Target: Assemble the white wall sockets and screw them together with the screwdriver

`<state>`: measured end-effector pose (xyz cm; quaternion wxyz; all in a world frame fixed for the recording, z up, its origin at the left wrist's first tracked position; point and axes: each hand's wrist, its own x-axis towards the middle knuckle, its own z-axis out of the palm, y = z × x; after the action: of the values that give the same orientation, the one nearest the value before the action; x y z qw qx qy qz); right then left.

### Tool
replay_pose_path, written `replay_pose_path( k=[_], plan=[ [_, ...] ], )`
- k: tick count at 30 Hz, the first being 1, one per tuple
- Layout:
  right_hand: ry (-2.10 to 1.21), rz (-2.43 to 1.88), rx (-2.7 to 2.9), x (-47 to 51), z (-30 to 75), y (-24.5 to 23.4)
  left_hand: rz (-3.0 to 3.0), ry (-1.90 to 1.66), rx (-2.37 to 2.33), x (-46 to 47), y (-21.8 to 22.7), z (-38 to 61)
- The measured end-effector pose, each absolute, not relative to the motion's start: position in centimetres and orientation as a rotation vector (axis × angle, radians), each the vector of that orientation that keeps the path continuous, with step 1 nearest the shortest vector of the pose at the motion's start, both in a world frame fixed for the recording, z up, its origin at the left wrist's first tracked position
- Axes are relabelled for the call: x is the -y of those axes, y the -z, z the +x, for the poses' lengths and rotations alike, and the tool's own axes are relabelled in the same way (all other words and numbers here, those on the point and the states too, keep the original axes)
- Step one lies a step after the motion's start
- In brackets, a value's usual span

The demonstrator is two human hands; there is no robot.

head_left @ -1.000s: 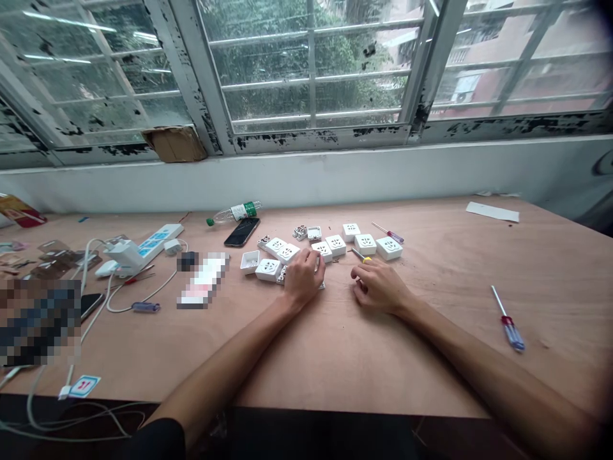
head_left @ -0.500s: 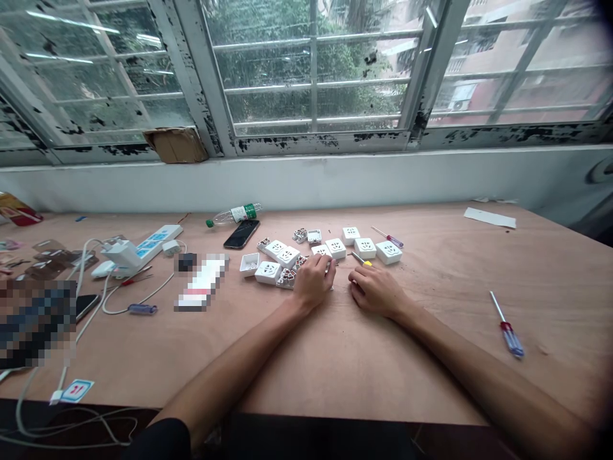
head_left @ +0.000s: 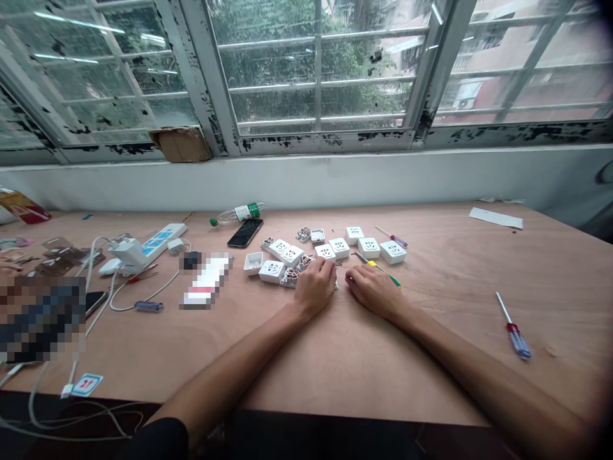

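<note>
My left hand point(head_left: 316, 284) rests with curled fingers at the right end of a group of white sockets and opened socket parts point(head_left: 290, 276). Whatever lies under its fingertips is hidden. A small gap away, my right hand point(head_left: 371, 289) lies on the table, its fingers also bent inward and their tips out of sight. Just behind it is a screwdriver with a yellow and green handle point(head_left: 393, 280), partly covered by the hand. White square sockets point(head_left: 368, 247) sit beyond both hands. An empty-looking white housing point(head_left: 253, 263) with small bits inside stands at the group's left.
A red-and-clear screwdriver point(head_left: 517, 340) lies at the right, a smaller one point(head_left: 398, 241) behind the sockets. Toward the left are a phone point(head_left: 245, 232), a plastic bottle point(head_left: 242, 213), a power strip point(head_left: 165, 239), and cables point(head_left: 158, 294). A white strip point(head_left: 496, 218) lies far right.
The view has shifted slightly. My right hand has moved a little left, so more of the yellow and green screwdriver handle shows. My left hand stays at the socket parts.
</note>
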<state>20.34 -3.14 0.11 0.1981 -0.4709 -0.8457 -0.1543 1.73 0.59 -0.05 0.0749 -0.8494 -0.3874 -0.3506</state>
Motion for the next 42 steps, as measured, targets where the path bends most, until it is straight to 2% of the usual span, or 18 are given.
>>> replay_pose_path(
  k=[5,11,19,25,31,36,42],
  plan=[
    [0.42,-1.235,2.371,3.3,19.9,-0.2,-2.372,1.033,1.288,-1.6,-1.1,0.2],
    [0.325,-1.04,2.394,4.2,18.9,-1.0,-2.224,0.807,1.575,-2.2,-0.6,-1.1],
    [0.409,-0.862,2.428,4.6,17.7,-0.5,-2.333,0.735,1.533,-1.7,-0.6,-0.7],
    [0.358,-1.015,2.458,4.5,17.6,-0.6,-2.425,0.815,1.446,-1.6,-0.4,-0.8],
    [0.292,-1.171,2.414,4.7,17.6,-1.0,-2.375,0.866,1.552,-2.6,-1.4,-1.4],
    [0.256,-1.178,2.388,4.5,17.7,-0.6,-2.419,0.716,1.645,-3.6,-2.4,-2.3],
    [0.258,-1.126,2.378,4.4,17.8,-0.2,-2.459,0.891,1.611,-4.2,-2.0,-2.7]
  ],
)
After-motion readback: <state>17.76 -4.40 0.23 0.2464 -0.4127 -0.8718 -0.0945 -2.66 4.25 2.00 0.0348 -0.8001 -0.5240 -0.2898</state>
